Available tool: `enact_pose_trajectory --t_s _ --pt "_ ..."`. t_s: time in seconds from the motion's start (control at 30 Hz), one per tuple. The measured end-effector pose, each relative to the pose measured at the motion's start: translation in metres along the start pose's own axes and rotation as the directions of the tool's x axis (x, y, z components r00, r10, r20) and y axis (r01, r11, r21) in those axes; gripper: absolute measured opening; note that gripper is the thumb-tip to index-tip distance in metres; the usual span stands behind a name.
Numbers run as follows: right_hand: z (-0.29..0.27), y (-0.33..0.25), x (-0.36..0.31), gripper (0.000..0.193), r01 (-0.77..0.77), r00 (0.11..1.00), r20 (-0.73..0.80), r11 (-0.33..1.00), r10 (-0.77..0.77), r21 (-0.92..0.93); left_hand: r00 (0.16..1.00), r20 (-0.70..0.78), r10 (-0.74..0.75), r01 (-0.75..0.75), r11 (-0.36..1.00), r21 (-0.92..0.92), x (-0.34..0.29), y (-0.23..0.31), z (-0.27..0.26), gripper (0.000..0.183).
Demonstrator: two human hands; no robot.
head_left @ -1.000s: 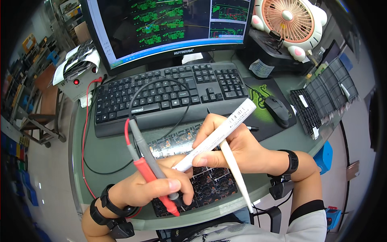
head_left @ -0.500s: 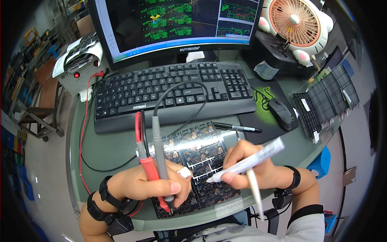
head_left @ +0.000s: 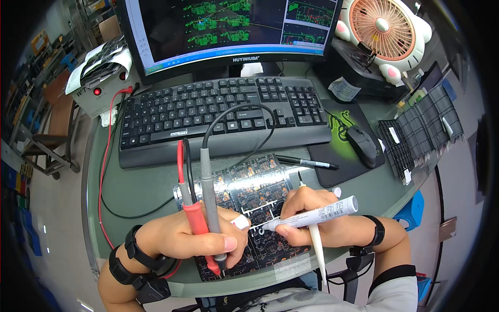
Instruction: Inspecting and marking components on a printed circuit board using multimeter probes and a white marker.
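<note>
My left hand (head_left: 200,236) is closed around a red test probe (head_left: 197,221) and a grey test probe (head_left: 209,197); both tips point down at the near left of the dark circuit board panel (head_left: 273,252). A small white cap (head_left: 239,222) also sits between its fingers. My right hand (head_left: 312,213) grips a white marker (head_left: 317,212) whose tip meets the panel near its middle, beside a curved white mark (head_left: 261,231). A slim tool with a white handle (head_left: 317,249) and a dark point is tucked in the same hand, pointing away from the panel.
Behind the panel stand a black keyboard (head_left: 218,115) and a monitor (head_left: 223,31). At right are a black pen (head_left: 306,163), a mouse (head_left: 361,146) on its pad, a pink and white fan (head_left: 382,25) and dark slotted trays (head_left: 426,125). Probe leads run left to a box (head_left: 99,99).
My right hand has tilted the marker flatter and brought its tip slightly left, and a curved white mark now shows there. The slim tool has swung. The monitor's highlight has changed. My left hand has barely moved.
</note>
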State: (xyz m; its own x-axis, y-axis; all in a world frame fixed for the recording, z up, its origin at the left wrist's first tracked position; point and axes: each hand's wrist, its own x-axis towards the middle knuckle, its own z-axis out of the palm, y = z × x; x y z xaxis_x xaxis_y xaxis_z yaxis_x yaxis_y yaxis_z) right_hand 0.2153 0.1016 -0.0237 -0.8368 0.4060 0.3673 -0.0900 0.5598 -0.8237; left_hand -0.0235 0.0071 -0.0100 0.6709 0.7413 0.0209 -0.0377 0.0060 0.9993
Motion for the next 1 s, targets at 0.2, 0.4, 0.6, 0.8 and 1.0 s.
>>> enact_pose_trajectory --t_s 0.2,0.4,0.6,0.8,1.0 --pt "-0.005 -0.002 -0.006 0.023 -0.082 0.996 -0.023 0.994 0.084 0.066 1.0 0.0 0.026 -0.026 1.0 -0.012 0.001 -0.003 0.0 0.044" --pt "-0.009 -0.005 0.001 0.021 -0.001 1.0 0.003 0.999 0.002 -0.032 1.0 -0.017 0.009 -0.009 1.0 -0.027 0.0 -0.003 0.0 0.044" --pt "-0.006 -0.002 -0.001 0.021 -0.06 0.998 0.037 0.997 0.058 0.054 0.999 -0.045 0.015 -0.017 0.998 -0.056 -0.002 -0.003 0.0 0.046" --pt "-0.022 0.0 0.001 0.019 -0.24 0.96 -0.072 0.929 0.27 0.28 0.932 -0.359 0.044 -0.054 0.998 -0.019 -0.013 0.002 -0.017 0.057" --pt "-0.024 0.004 0.004 0.02 -0.312 0.938 -0.017 0.867 0.345 0.389 0.592 -0.805 -0.028 0.195 0.975 0.109 -0.037 0.015 -0.022 0.056"
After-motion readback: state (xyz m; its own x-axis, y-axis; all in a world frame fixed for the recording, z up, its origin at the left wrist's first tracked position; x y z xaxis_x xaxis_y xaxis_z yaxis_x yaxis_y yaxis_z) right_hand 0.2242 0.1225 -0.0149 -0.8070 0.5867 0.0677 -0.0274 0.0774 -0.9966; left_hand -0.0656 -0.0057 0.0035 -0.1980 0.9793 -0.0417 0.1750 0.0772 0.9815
